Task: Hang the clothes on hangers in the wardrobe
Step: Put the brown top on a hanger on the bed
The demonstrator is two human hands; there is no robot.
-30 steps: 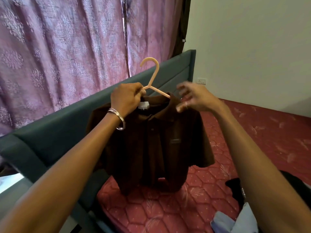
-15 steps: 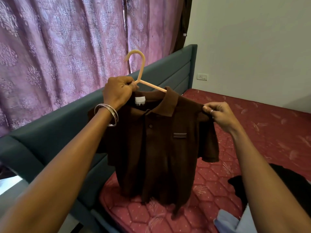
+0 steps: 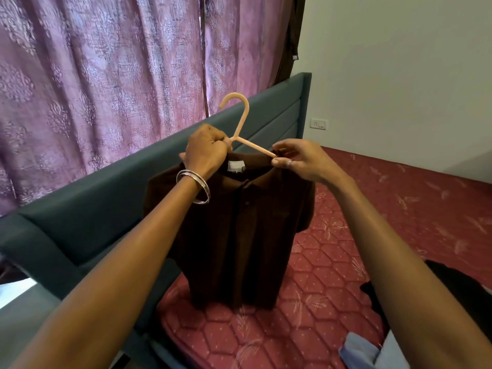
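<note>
While both arms reach out over the bed, this is how things stand.
Left hand (image 3: pixel 206 151): fingers curled tight round the neck of the peach plastic hanger (image 3: pixel 241 123), just below its hook; two silver bangles (image 3: pixel 193 185) sit on that wrist.
Right hand (image 3: pixel 300 161): thumb and forefinger pinch the collar of the brown polo shirt (image 3: pixel 239 235) where the hanger's arm enters it; a ring shows on one finger.
Shirt: hangs straight down below both hands, its white neck label between them, hem just above the red quilted mattress (image 3: pixel 346 262).
Behind the hands: teal headboard (image 3: pixel 106 198), purple patterned curtains (image 3: pixel 93 75).
Below the right forearm: dark clothes (image 3: pixel 452 288) and a pale blue garment (image 3: pixel 364 350) on the mattress.
</note>
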